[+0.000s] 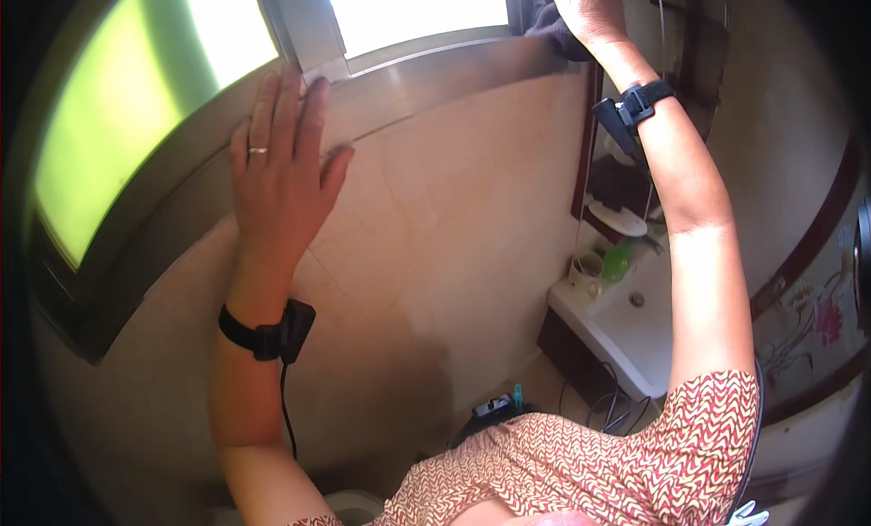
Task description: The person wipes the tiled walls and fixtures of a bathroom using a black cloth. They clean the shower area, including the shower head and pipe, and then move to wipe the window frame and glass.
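Note:
My left hand (283, 163) lies flat with fingers apart, a ring on one finger. Its fingertips reach the metal frame (408, 83) below the bright window (413, 14), and its palm is over the tiled wall. Up at the window's right corner, my right hand (594, 14) is against a dark cloth (561, 36) that bunches beneath it on the frame. The picture's top edge cuts off part of that hand's fingers; the cloth appears to be in its grasp. Both wrists wear black straps with small black boxes.
At the right stands a white washbasin (626, 322) with a cup (586, 267) and a green item (617, 261) on its rim. A mirror (626, 154) hangs above. Dark cables (612, 394) hang near the basin. A greenish pane (109, 136) fills the left.

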Demonstrator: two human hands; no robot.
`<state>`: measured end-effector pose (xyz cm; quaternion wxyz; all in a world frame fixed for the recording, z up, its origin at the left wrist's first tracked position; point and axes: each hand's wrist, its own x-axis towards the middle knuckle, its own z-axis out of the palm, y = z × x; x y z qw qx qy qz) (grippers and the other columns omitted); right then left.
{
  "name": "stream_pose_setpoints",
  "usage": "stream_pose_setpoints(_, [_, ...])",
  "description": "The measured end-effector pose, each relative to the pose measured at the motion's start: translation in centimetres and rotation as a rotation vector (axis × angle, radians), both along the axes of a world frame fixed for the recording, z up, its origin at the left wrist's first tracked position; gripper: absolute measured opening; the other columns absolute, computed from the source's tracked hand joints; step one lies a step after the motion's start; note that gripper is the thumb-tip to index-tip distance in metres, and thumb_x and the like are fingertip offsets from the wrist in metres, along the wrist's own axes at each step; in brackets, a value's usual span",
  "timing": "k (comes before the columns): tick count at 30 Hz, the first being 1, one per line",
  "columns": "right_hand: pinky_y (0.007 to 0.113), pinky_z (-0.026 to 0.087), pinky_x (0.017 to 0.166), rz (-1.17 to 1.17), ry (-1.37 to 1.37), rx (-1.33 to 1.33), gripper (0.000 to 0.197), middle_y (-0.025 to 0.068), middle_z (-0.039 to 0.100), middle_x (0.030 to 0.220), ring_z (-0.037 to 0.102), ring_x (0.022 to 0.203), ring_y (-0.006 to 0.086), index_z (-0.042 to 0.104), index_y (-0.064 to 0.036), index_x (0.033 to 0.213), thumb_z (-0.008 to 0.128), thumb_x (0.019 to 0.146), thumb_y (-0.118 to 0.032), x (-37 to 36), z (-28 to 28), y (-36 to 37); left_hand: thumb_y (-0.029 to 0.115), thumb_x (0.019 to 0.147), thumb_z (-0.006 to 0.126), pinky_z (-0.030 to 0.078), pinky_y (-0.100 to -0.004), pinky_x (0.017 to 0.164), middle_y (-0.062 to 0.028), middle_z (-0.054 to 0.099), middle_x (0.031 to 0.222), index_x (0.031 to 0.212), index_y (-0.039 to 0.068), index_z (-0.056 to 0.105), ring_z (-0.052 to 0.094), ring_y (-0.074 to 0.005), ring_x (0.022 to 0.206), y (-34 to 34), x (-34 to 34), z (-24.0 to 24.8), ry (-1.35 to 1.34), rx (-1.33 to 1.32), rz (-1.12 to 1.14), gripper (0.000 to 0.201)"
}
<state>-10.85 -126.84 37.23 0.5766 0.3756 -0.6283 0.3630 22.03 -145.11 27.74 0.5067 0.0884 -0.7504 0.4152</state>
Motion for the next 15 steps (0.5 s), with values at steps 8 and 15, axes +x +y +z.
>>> stream_pose_setpoints(8, [0.042,0.048,0.085,0.153,-0.083,-0.19,0.032,0.0191,0.058,0.099,0.056,0.098,0.0361,0.06,-0.0049,0.11,0.069,0.083,-0.019,0.9,-8.9,0.1,0.034,0.087,0.066,0.036,-0.0441,0.103,-0.0094,0.039,0.149,0.145,0.016,0.039,0.037,-0.026,0.138,0.6,-0.5,0.0,-0.007,0.029,0.047,0.066])
stream_pose_setpoints(15, [0.046,0.049,0.088,0.391,0.023,-0.094,0.039,0.0211,0.054,0.113,0.053,0.101,0.0405,0.058,-0.0091,0.116,0.069,0.081,-0.021,15.6,-11.9,-5.7,0.032,0.091,0.061,0.038,-0.0436,0.102,-0.0082,0.044,0.146,0.143,0.015,0.043,0.04,-0.0254,0.136,-0.7,0.3,-0.1,0.044,-0.104,0.073,0.057])
